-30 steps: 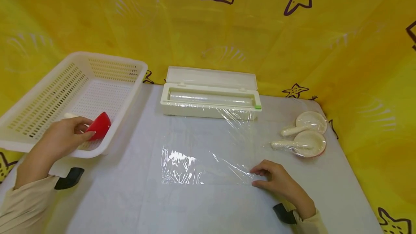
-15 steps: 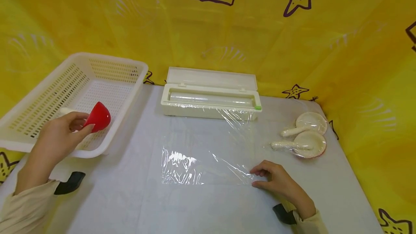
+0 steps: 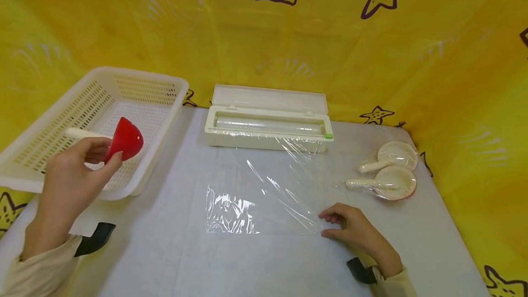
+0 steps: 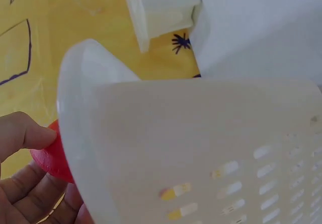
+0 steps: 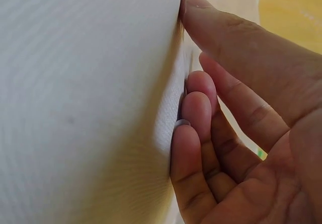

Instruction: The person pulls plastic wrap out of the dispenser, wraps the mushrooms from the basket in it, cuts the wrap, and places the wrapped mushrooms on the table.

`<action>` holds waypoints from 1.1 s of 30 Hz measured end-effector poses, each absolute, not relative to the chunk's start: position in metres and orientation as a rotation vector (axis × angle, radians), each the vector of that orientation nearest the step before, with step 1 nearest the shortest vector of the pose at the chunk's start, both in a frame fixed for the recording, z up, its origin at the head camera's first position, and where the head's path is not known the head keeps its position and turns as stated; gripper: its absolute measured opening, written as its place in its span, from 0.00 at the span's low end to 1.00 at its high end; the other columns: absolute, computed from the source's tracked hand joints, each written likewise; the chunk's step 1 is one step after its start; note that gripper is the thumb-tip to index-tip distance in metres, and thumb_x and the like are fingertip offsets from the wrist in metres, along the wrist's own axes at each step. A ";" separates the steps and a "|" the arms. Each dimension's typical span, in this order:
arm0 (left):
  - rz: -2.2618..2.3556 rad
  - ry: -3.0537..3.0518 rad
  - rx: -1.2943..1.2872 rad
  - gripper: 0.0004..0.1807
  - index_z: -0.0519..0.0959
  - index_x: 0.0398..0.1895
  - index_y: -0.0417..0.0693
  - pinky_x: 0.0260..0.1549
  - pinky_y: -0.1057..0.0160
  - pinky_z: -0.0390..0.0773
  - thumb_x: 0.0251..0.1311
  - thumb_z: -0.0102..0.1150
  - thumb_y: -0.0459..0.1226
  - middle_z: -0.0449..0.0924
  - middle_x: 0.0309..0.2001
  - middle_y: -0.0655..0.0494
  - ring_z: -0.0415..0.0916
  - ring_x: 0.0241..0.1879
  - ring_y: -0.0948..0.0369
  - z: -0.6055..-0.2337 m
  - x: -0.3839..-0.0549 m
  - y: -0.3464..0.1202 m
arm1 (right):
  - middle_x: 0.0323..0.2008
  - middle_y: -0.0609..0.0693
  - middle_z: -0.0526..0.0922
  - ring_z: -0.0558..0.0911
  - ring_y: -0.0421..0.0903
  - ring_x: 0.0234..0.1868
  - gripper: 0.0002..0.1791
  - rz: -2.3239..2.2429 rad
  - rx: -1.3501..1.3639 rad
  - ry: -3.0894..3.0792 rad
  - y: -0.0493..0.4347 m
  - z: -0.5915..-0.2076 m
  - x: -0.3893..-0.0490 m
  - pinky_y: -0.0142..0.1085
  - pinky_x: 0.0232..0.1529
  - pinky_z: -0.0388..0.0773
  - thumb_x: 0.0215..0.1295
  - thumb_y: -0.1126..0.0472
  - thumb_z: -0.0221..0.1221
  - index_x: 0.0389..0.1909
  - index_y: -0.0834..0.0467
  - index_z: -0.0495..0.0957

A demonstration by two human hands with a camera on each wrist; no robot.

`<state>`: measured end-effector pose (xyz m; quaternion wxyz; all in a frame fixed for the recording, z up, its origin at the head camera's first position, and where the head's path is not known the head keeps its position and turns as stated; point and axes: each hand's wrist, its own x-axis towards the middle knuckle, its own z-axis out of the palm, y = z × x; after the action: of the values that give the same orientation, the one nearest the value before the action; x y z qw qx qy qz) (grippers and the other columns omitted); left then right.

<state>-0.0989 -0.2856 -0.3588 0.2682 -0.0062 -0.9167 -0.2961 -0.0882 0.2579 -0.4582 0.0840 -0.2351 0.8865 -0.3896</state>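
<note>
My left hand grips a ladle by its red bowl, over the near end of the white basket. The ladle's cream handle points left across the basket. In the left wrist view the basket wall hides part of the red bowl. A sheet of cling film lies on the table, drawn out from a cream dispenser with its lid raised. My right hand rests at the sheet's near right corner, thumb apart from the fingers. The right wrist view shows its fingertips against the white surface.
Two film-wrapped ladles lie close together at the right side of the table. Behind the dispenser rises a yellow patterned curtain, which also runs along the right side. A green slider sits at the dispenser's right end.
My left hand has lifted the ladle up from inside the basket and toward me, and more of its handle shows. The right hand stays at the film's corner.
</note>
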 end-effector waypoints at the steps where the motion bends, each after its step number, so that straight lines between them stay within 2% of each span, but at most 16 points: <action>1: -0.804 -2.452 -0.021 0.16 0.82 0.44 0.32 0.33 0.92 0.61 0.50 0.69 0.29 0.86 0.32 0.42 0.60 0.32 0.98 -0.358 -0.098 -0.283 | 0.33 0.48 0.83 0.76 0.36 0.33 0.19 -1.163 -0.698 2.647 0.258 -0.459 -0.088 0.27 0.36 0.77 0.47 0.60 0.76 0.41 0.59 0.84; 4: -0.815 -2.394 -0.049 0.15 0.83 0.42 0.33 0.30 0.92 0.63 0.48 0.69 0.28 0.82 0.30 0.76 0.62 0.32 0.96 -0.356 -0.095 -0.274 | 0.33 0.47 0.83 0.76 0.36 0.33 0.19 -1.160 -0.691 2.655 0.259 -0.459 -0.088 0.27 0.36 0.77 0.47 0.60 0.76 0.41 0.59 0.84; 6: -0.821 -2.359 -0.077 0.15 0.83 0.41 0.33 0.29 0.91 0.64 0.47 0.70 0.27 0.72 0.31 0.93 0.64 0.32 0.95 -0.353 -0.093 -0.268 | 0.33 0.47 0.83 0.76 0.35 0.34 0.19 -1.158 -0.691 2.659 0.259 -0.458 -0.088 0.27 0.37 0.77 0.46 0.61 0.76 0.41 0.59 0.84; 7: -0.818 -2.343 -0.095 0.15 0.83 0.41 0.33 0.29 0.91 0.64 0.47 0.70 0.27 0.67 0.32 0.98 0.64 0.32 0.95 -0.351 -0.092 -0.264 | 0.33 0.47 0.83 0.76 0.35 0.34 0.19 -1.155 -0.691 2.661 0.259 -0.458 -0.088 0.27 0.37 0.77 0.46 0.61 0.76 0.41 0.59 0.84; 8: -0.816 -2.324 -0.119 0.15 0.83 0.40 0.33 0.30 0.92 0.64 0.46 0.71 0.27 0.67 0.33 0.98 0.64 0.33 0.95 -0.350 -0.092 -0.261 | 0.33 0.47 0.83 0.76 0.35 0.34 0.19 -1.153 -0.686 2.663 0.260 -0.458 -0.088 0.26 0.37 0.77 0.46 0.60 0.76 0.41 0.59 0.84; 9: -0.810 -2.310 -0.144 0.15 0.83 0.40 0.32 0.31 0.92 0.64 0.45 0.71 0.26 0.72 0.31 0.93 0.64 0.33 0.95 -0.348 -0.091 -0.256 | 0.33 0.47 0.83 0.76 0.35 0.34 0.19 -1.153 -0.685 2.664 0.260 -0.458 -0.088 0.26 0.37 0.77 0.46 0.60 0.76 0.41 0.59 0.84; 12: -0.804 -2.292 -0.192 0.15 0.82 0.40 0.32 0.32 0.92 0.65 0.45 0.70 0.25 0.83 0.28 0.67 0.64 0.34 0.95 -0.341 -0.090 -0.242 | 0.34 0.48 0.84 0.76 0.35 0.34 0.19 -1.159 -0.679 2.664 0.260 -0.458 -0.088 0.26 0.37 0.77 0.47 0.60 0.76 0.41 0.59 0.84; 15: -0.796 -2.301 -0.250 0.15 0.82 0.40 0.32 0.33 0.91 0.65 0.45 0.70 0.25 0.83 0.28 0.41 0.64 0.33 0.92 -0.338 -0.089 -0.227 | 0.34 0.48 0.84 0.77 0.35 0.34 0.19 -1.176 -0.698 2.667 0.260 -0.459 -0.088 0.27 0.37 0.77 0.46 0.60 0.77 0.40 0.59 0.84; 18: -0.781 -2.314 -0.314 0.15 0.82 0.39 0.32 0.36 0.91 0.66 0.45 0.70 0.25 0.84 0.28 0.44 0.74 0.30 0.77 -0.338 -0.089 -0.210 | 0.33 0.48 0.84 0.76 0.34 0.34 0.19 -1.173 -0.707 2.670 0.260 -0.460 -0.088 0.26 0.37 0.77 0.46 0.61 0.77 0.40 0.59 0.84; 22: -0.791 -2.339 -0.401 0.15 0.81 0.38 0.33 0.38 0.90 0.68 0.44 0.72 0.25 0.85 0.29 0.47 0.78 0.26 0.58 -0.345 -0.091 -0.185 | 0.34 0.47 0.84 0.76 0.33 0.34 0.19 -1.159 -0.679 2.660 0.262 -0.460 -0.089 0.26 0.38 0.78 0.47 0.60 0.76 0.40 0.59 0.84; 25: -0.825 -2.351 -0.458 0.15 0.81 0.37 0.34 0.34 0.86 0.73 0.43 0.73 0.26 0.84 0.28 0.50 0.79 0.26 0.60 -0.353 -0.096 -0.166 | 0.34 0.48 0.84 0.76 0.33 0.34 0.19 -1.174 -0.673 2.647 0.262 -0.460 -0.089 0.26 0.38 0.78 0.47 0.60 0.76 0.40 0.60 0.84; 29: -0.883 -2.363 -0.513 0.15 0.80 0.36 0.37 0.28 0.71 0.82 0.44 0.74 0.27 0.84 0.27 0.51 0.79 0.25 0.62 -0.362 -0.104 -0.143 | 0.34 0.50 0.84 0.77 0.33 0.34 0.19 -1.205 -0.692 2.642 0.263 -0.463 -0.088 0.26 0.38 0.78 0.47 0.61 0.76 0.40 0.61 0.84; 31: -0.921 -2.373 -0.528 0.14 0.80 0.36 0.38 0.27 0.65 0.84 0.45 0.73 0.27 0.83 0.27 0.52 0.79 0.25 0.63 -0.366 -0.107 -0.133 | 0.34 0.50 0.85 0.77 0.32 0.34 0.18 -1.212 -0.695 2.640 0.263 -0.464 -0.088 0.26 0.38 0.78 0.47 0.61 0.76 0.40 0.61 0.84; 33: -0.966 -2.381 -0.545 0.14 0.79 0.35 0.38 0.27 0.64 0.84 0.45 0.73 0.28 0.83 0.26 0.52 0.79 0.25 0.64 -0.369 -0.109 -0.124 | 0.34 0.50 0.85 0.77 0.32 0.35 0.18 -1.215 -0.695 2.639 0.263 -0.465 -0.089 0.25 0.38 0.78 0.47 0.61 0.76 0.40 0.61 0.84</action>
<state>-0.1094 -0.1239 -0.3694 0.2546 -0.2006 -0.8766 -0.3557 -0.0886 0.2625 -0.4654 0.0771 -0.2321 0.8808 -0.4055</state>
